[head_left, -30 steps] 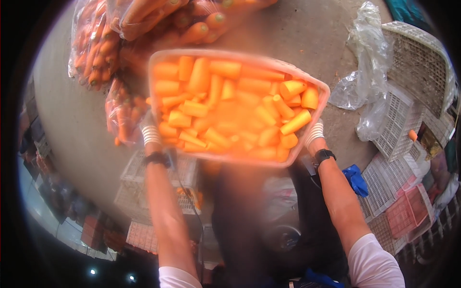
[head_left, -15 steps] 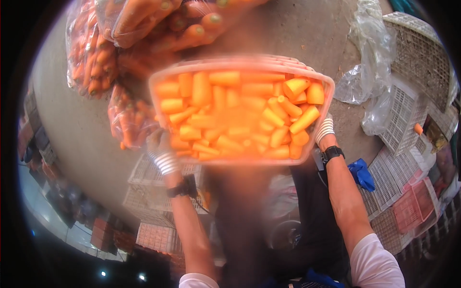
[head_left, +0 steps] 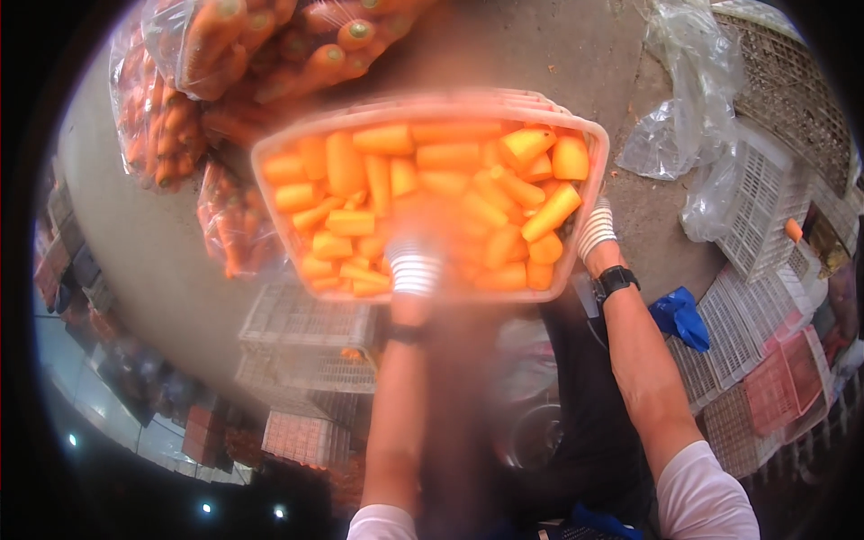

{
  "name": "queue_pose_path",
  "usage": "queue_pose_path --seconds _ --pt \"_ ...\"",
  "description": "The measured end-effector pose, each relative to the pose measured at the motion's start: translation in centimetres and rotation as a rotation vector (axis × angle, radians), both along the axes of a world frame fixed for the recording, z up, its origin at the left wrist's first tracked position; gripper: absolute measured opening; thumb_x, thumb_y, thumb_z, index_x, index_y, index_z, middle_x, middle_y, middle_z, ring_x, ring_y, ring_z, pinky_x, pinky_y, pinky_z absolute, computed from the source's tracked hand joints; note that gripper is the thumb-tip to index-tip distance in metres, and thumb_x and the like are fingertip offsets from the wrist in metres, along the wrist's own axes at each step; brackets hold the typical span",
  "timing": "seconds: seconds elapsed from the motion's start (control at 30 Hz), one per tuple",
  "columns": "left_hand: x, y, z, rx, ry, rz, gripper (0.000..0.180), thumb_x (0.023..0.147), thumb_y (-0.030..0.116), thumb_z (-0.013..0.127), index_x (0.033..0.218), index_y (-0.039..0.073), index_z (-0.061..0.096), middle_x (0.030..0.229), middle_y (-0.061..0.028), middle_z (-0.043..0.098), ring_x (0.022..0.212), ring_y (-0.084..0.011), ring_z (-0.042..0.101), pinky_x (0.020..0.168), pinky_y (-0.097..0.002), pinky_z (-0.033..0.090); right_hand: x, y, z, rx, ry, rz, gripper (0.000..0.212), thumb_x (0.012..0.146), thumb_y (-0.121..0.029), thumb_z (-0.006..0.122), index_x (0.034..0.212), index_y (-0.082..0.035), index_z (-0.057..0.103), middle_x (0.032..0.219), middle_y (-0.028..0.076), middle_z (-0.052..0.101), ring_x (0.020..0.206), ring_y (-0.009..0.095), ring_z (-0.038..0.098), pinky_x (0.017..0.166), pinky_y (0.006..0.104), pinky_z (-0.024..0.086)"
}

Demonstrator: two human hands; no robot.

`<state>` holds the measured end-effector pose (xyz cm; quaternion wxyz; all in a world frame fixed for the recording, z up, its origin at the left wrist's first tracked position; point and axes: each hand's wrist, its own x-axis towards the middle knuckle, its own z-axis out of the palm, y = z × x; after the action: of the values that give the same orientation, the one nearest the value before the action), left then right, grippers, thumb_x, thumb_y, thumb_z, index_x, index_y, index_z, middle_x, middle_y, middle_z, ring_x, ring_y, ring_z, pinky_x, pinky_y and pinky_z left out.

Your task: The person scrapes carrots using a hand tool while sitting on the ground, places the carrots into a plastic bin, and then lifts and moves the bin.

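A pink plastic basket full of peeled orange carrot pieces is in front of me. My right hand, in a glove with a striped cuff, grips the basket's right side; its fingers are mostly hidden behind the wall. Over the carrot pieces, at the middle front of the basket, is my left hand, also gloved. Haze and blur smear its fingers, so I cannot tell whether it holds a piece.
Clear bags of whole carrots lie at the far left. Crumpled clear plastic and white crates are on the right, near a blue bag. Stacked crates stand at the left front, beside the basket.
My left hand has left the basket's left side and moved right, in over the carrot pieces. The basket has shifted slightly left in view, with my right hand still at its side.
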<state>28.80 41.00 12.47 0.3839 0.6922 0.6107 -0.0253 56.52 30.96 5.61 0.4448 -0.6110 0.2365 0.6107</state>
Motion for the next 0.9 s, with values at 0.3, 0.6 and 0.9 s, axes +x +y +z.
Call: queue_pose_path --seconds 0.3,0.6,0.9 --pt "0.8 -1.1 0.9 0.197 0.180 -0.194 0.032 0.060 0.009 0.077 0.091 0.010 0.068 0.093 -0.0100 0.060 0.086 -0.0303 0.060 0.075 -0.0366 0.051 -0.2 2.4 4.0 -0.027 0.041 -0.148 0.035 0.098 -0.030 0.044 0.117 -0.003 0.055 0.107 0.013 0.061 0.094 0.028 0.057 0.083 0.0393 0.049" --pt "5.8 2.8 4.4 -0.043 0.418 -0.328 0.045 0.060 0.027 0.075 0.098 0.007 0.067 0.097 -0.0169 0.060 0.094 -0.0339 0.059 0.080 -0.0413 0.051 0.8 0.7 1.8 -0.137 -0.093 -0.048 0.032 0.098 -0.020 0.039 0.112 0.000 0.060 0.108 0.011 0.062 0.093 0.026 0.056 0.086 0.0339 0.045" --pt "3.6 3.2 4.3 -0.130 0.462 -0.118 0.047 0.056 0.025 0.080 0.095 0.001 0.067 0.090 -0.0161 0.061 0.083 -0.0310 0.062 0.073 -0.0407 0.052 4.7 1.4 8.4 -0.261 -0.369 0.027 0.021 0.087 -0.020 0.061 0.089 0.001 0.066 0.064 0.006 0.059 0.046 0.011 0.049 0.043 0.0235 0.036"
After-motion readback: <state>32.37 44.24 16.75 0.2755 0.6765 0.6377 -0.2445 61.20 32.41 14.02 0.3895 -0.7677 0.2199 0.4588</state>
